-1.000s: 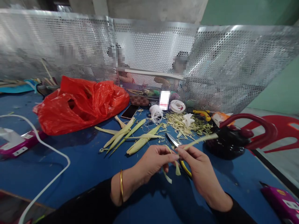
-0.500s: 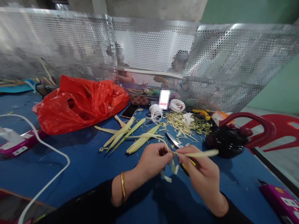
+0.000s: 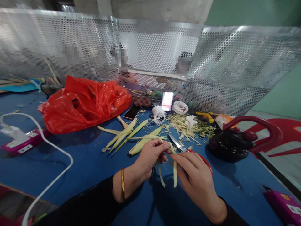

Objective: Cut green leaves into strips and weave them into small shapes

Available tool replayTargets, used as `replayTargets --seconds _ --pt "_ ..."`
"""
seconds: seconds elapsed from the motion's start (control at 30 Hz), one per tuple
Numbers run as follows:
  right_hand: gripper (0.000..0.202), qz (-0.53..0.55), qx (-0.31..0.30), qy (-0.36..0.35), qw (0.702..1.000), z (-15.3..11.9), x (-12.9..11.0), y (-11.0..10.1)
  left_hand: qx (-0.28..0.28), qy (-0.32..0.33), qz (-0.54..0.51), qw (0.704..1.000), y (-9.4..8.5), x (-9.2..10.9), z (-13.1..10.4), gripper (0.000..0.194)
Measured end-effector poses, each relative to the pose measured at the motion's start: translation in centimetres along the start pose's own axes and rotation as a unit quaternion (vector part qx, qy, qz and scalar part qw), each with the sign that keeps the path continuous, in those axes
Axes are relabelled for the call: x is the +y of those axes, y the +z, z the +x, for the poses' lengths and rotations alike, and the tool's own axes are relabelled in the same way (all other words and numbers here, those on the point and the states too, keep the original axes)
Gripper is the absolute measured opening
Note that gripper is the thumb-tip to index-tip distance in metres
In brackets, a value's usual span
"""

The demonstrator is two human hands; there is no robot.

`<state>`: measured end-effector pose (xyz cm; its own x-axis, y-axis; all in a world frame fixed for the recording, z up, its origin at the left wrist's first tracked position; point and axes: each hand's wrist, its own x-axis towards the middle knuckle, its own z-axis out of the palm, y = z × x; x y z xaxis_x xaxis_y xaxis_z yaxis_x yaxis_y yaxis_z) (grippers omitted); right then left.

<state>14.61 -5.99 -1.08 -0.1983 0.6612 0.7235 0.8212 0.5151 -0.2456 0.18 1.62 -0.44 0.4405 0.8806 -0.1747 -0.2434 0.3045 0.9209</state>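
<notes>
My left hand [image 3: 150, 156], with a gold bangle at the wrist, pinches pale green husk strips in front of me. From its fingers one narrow strip hangs down over the table. My right hand [image 3: 196, 175] is closed at the fingertips on a husk strip [image 3: 175, 175], whose end dangles below. Both hands are close together, almost touching. Just beyond the right hand lie scissors [image 3: 178, 143] with red handles, partly covered by that hand. Corn husk leaves [image 3: 124, 135] are spread on the blue table [image 3: 89, 175] beyond the left hand.
At left sit a red plastic bag [image 3: 87, 106] and a purple power strip [image 3: 25, 142] with a white cable. Farther back are a phone [image 3: 132, 112], white string [image 3: 158, 114], a tape roll [image 3: 180, 107] and plant scraps [image 3: 183, 127]. A dark kettle [image 3: 230, 146] stands right, before a perforated metal screen [image 3: 155, 40].
The strip by my right hand pointed rightward before and now hangs down. My right hand has turned, uncovering the scissors' red handle. The view has shifted slightly.
</notes>
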Motion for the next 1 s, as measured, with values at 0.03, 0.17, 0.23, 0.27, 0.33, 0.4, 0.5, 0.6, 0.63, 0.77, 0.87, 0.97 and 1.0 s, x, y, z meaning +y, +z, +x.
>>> replayTargets --seconds 0.03,0.17,0.23,0.27,0.33,0.4,0.5,0.6,0.63,0.77,0.87,0.97,1.0 --pt "0.023 0.022 0.000 0.023 0.999 -0.1 0.1 0.0 0.002 0.002 -0.001 1.000 0.0 0.1 0.0 0.028" --pt "0.013 0.188 0.062 0.224 0.954 -0.1 0.5 -0.1 0.002 0.010 0.038 0.999 0.3 0.8 -0.2 0.022" --pt "0.017 0.290 0.148 0.369 0.871 0.3 1.2 -0.2 -0.013 0.027 0.082 0.996 0.5 0.9 -0.4 0.018" --pt "0.021 0.330 0.190 0.428 0.820 0.5 1.7 -0.2 -0.021 0.040 0.103 0.994 0.6 1.0 -0.4 0.017" --pt "0.031 0.368 0.245 0.492 0.750 0.9 2.6 -0.1 -0.032 0.061 0.140 0.988 0.7 0.9 -0.6 0.015" --pt "0.041 0.332 0.266 0.494 0.758 1.1 3.1 -0.1 -0.040 0.066 0.175 0.981 0.8 0.7 -0.8 0.015" --pt "0.040 0.218 0.211 0.399 0.865 1.2 2.8 -0.3 -0.084 0.040 0.214 0.972 0.8 0.0 -1.1 0.015" --pt "0.034 0.215 0.063 0.348 0.910 1.2 2.0 -0.4 -0.136 0.025 0.249 0.958 0.8 -0.6 -1.3 0.013" --pt "0.039 0.252 0.006 0.361 0.898 1.1 1.7 -0.3 -0.146 0.024 0.265 0.953 0.8 -0.7 -1.3 0.013" --pt "0.045 0.423 -0.114 0.444 0.782 1.0 1.1 0.1 -0.165 0.038 0.329 0.929 0.7 -0.6 -1.3 0.012" --pt "0.030 0.460 -0.072 0.464 0.754 0.9 1.0 0.3 -0.178 0.028 0.363 0.914 0.6 -0.3 -1.2 0.012" --pt "0.023 0.441 -0.024 0.455 0.773 1.0 1.0 0.3 -0.176 -0.029 0.350 0.920 0.6 -0.2 -1.2 0.015" --pt "0.022 0.435 -0.018 0.452 0.778 1.1 1.0 0.3 -0.176 -0.044 0.340 0.923 0.5 -0.1 -1.2 0.016"
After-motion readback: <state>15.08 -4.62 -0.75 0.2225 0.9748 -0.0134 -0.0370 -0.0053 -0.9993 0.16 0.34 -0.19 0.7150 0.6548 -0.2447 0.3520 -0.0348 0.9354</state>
